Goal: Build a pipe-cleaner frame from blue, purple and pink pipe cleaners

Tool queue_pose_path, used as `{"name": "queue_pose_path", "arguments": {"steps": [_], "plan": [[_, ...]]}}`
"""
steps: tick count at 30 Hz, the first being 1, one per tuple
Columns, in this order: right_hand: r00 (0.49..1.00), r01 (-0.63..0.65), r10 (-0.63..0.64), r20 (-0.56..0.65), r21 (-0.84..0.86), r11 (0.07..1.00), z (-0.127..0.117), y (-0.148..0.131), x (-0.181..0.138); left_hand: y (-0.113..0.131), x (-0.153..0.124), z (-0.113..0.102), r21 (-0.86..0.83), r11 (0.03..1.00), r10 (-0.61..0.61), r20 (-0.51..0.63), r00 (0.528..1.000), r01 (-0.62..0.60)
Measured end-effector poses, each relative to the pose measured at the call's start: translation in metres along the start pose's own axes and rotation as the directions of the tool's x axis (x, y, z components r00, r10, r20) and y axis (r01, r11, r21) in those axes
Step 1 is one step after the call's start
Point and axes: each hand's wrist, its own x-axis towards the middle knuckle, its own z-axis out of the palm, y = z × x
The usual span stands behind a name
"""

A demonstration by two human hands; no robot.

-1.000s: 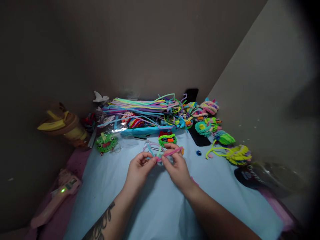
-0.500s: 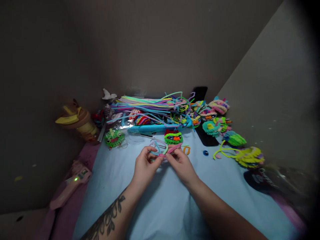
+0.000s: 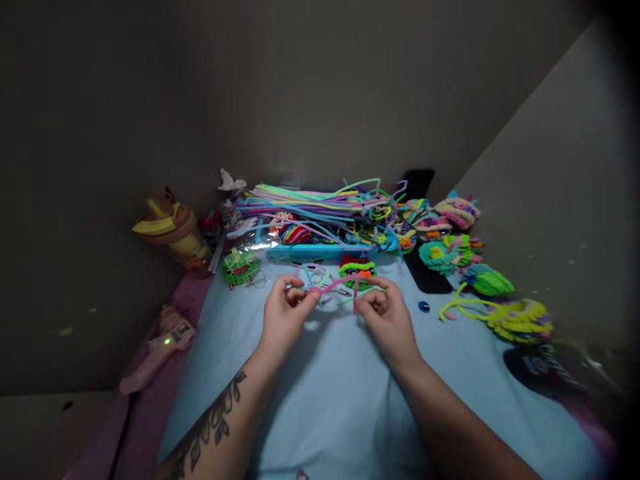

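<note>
Both my hands hover over a light blue cloth [image 3: 325,400]. My left hand [image 3: 283,317] pinches the twisted joint of a small bundle of pastel pipe cleaners [image 3: 313,275]. My right hand [image 3: 387,317] is closed on the other end of a pink pipe cleaner [image 3: 340,285] stretched between the two hands, its tip bent down. Just behind them lies a red and green fuzzy figure [image 3: 357,269] with an orange beak.
A heap of long coloured pipe cleaners [image 3: 310,207] lies on a blue tray [image 3: 320,252] at the back. Several fuzzy figures [image 3: 450,233] lie at the right, a green frog figure [image 3: 241,265] at the left. A pink glue gun [image 3: 160,347] and a yellow-lidded cup [image 3: 173,230] sit further left.
My hands have drawn apart, pulling the pink pipe cleaner out straighter between them. The view has shifted, so everything sits further right in the frame.
</note>
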Motion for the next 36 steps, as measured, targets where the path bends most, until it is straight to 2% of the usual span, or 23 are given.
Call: {"name": "queue_pose_path", "arguments": {"steps": [4,10,12,17,21,23,25,28,33,36], "plan": [[0.987,-0.123,0.129,0.092,-0.068,0.99,0.0027,0.0042,0.0047,0.0016,-0.0014,0.0007,-0.005,1.0,0.01,0.0,1.0,-0.01],[0.986,-0.164,0.165,0.039,-0.028,0.986,0.0021,0.0048,0.0052,0.0034,0.0013,-0.0019,0.009,0.999,-0.033,-0.023,0.999,0.034],[0.99,-0.141,0.142,-0.019,0.043,0.989,0.0005,0.0044,0.0056,0.0023,0.0021,-0.0018,0.018,0.999,-0.044,-0.013,0.999,0.044],[0.978,0.017,0.013,-0.206,0.144,0.989,-0.0031,0.0023,0.0064,-0.0009,0.0014,0.0004,0.047,0.993,-0.108,0.094,0.99,0.104],[0.967,0.066,-0.022,-0.254,0.168,0.984,-0.0031,0.0024,0.0073,-0.0019,-0.0009,0.0011,0.085,0.988,-0.139,0.187,0.972,0.125],[0.98,0.037,-0.001,-0.197,0.179,0.983,-0.0018,0.0031,0.0076,-0.002,-0.0018,0.0011,0.089,0.987,-0.15,0.228,0.962,0.133],[0.994,-0.046,0.062,-0.087,0.177,0.983,-0.0001,0.0026,0.0069,-0.0016,-0.0023,0.0011,0.085,0.987,-0.153,0.249,0.956,0.136],[0.986,-0.163,0.158,0.053,0.127,0.978,0.0021,-0.0008,0.0039,0.0,-0.0024,0.0014,0.073,0.991,-0.129,0.248,0.96,0.115],[0.954,-0.259,0.244,0.173,0.066,0.964,0.0024,-0.0036,0.0007,0.0029,-0.0035,0.0032,0.114,0.993,-0.06,0.197,0.979,0.037],[0.952,-0.259,0.242,0.185,0.073,0.963,0.0022,-0.0027,0.0017,0.0015,-0.0047,0.0036,0.184,0.983,-0.006,0.161,0.987,-0.024]]}}
